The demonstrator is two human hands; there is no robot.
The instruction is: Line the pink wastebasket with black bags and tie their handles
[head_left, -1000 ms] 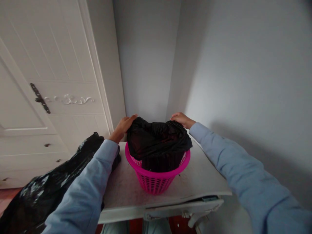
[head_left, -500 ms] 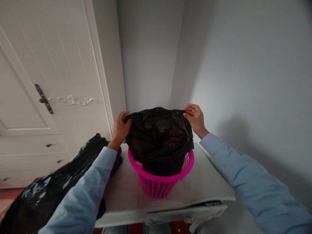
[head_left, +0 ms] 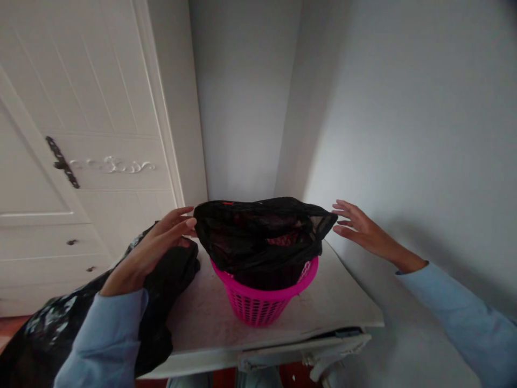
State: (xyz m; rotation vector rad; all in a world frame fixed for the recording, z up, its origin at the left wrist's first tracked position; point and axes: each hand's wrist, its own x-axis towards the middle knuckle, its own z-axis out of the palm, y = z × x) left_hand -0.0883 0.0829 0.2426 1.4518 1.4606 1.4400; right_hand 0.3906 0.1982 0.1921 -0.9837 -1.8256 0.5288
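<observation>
A pink plastic basket [head_left: 258, 307] with a perforated wall stands upright on the white table. A black plastic bag [head_left: 250, 258] sits inside it, its mouth spread wide and rising above the rim. My left hand [head_left: 165, 237] is at the bag's left edge, fingers stretched out and apart; whether the fingertips touch the plastic I cannot tell. On the other side my right hand [head_left: 357, 229] hovers just off the bag's right corner, fingers spread, holding nothing. Through the bag's mouth some of the pink basket wall shows.
Another black plastic bag [head_left: 157, 318] lies over the table's left side, partly behind my left forearm. The white table [head_left: 323, 312] has a slightly opened drawer [head_left: 307, 350] at its front. A white wardrobe [head_left: 121, 108] stands to the left, and a grey wall [head_left: 404, 118] closes off the right.
Both hands have let go of the bag's edge and moved outward, fingers opening. The bag's mouth has sunk lower and spread wider over the basket.
</observation>
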